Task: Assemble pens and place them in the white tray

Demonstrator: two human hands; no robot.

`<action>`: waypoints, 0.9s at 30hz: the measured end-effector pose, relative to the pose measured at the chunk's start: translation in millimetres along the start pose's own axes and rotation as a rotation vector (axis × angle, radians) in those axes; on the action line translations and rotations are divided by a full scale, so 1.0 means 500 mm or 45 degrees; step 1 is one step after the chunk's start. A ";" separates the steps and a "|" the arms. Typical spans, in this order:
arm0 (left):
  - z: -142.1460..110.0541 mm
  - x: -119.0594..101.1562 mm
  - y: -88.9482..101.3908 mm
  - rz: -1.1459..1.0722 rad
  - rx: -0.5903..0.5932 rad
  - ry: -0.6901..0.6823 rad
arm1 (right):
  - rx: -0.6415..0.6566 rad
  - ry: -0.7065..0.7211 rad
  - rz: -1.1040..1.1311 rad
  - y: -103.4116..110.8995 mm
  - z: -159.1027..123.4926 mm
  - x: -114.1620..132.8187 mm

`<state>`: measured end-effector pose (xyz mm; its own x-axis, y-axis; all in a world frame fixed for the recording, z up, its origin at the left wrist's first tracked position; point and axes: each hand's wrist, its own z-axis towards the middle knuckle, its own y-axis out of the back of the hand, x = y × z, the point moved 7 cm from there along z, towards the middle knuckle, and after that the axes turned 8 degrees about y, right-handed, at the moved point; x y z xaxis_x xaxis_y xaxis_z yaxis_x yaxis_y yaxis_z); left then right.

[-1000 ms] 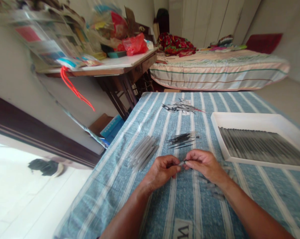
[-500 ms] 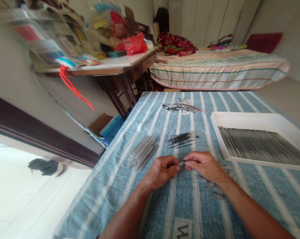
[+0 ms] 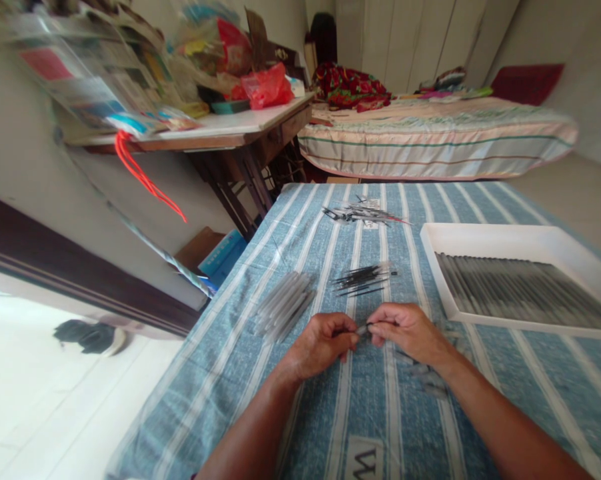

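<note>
My left hand (image 3: 323, 343) and my right hand (image 3: 405, 330) meet over a blue striped cloth (image 3: 370, 413), both pinched on one slim pen part (image 3: 363, 328) held between their fingertips. Just beyond the hands lies a small heap of thin black refills (image 3: 363, 279). To the left of them is a bundle of clear pen barrels (image 3: 284, 305). Several small grey pieces (image 3: 425, 379) lie on the cloth under my right wrist.
A white tray (image 3: 433, 263) with rows of dark pens sits at the right. Another heap of thin parts (image 3: 363, 213) lies at the cloth's far end. A cluttered wooden table (image 3: 220, 133) stands at the back left, a bed (image 3: 435, 140) behind.
The hands have stayed together on the pen part, with only slight finger movement. The view has shifted a little.
</note>
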<state>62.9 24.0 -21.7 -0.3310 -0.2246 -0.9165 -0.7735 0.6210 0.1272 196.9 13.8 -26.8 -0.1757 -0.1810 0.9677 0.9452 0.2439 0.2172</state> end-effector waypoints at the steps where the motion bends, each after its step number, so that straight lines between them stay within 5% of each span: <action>1: 0.000 0.001 0.000 -0.003 -0.009 0.001 | 0.006 0.003 -0.019 0.000 0.000 0.002; 10: 0.003 0.002 0.001 -0.049 -0.055 -0.039 | 0.041 0.090 -0.276 0.001 -0.001 0.014; 27: 0.001 -0.002 -0.003 -0.009 -0.060 -0.039 | 0.018 0.126 -0.259 0.003 -0.001 0.014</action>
<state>64.5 23.8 -21.2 -0.3095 -0.2054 -0.9284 -0.8005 0.5832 0.1378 197.4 12.4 -19.9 -0.3340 -0.3202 0.8865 0.8889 0.2058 0.4092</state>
